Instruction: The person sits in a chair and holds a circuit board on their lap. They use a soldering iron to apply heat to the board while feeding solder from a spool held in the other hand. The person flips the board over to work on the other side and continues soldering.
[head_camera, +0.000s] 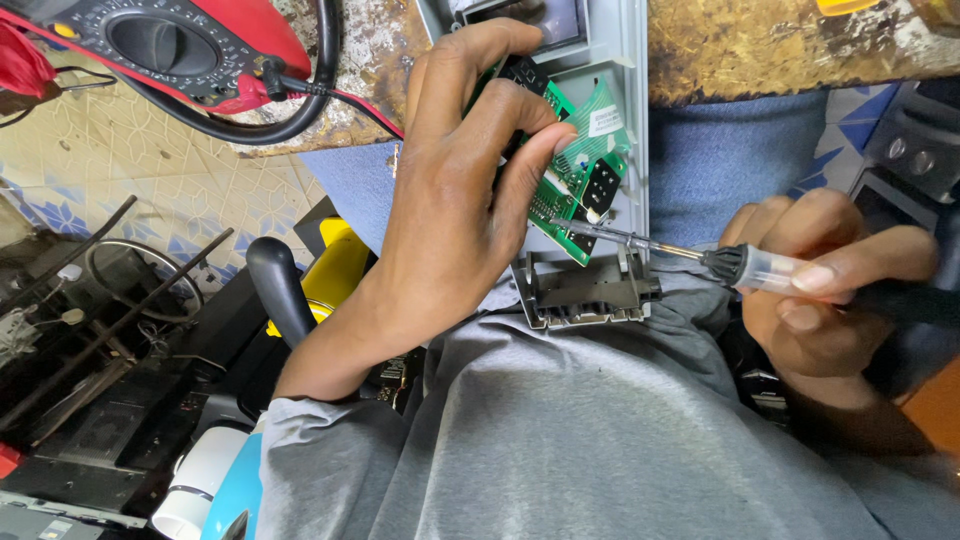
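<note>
Grey fabric of the person's shirt (600, 440) fills the lower view, closest to the lens. Left hand (455, 190) reaches up from the lap, wrist bent, fingers (520, 110) curled over the top edge of a green circuit board (570, 190) and thumb pressed against its face, holding it firmly. Board sits tilted inside a grey plastic housing (620, 120) that lies against the edge of the worn bench (780, 45); it carries black components and a pale ribbon cable. Right hand (820, 280) comes in from the side, fingers closed around the clear handle of a screwdriver (690, 255), whose thin metal shaft touches the board's lower corner. Red multimeter (170, 45) with black leads rests on the bench, well apart.
</note>
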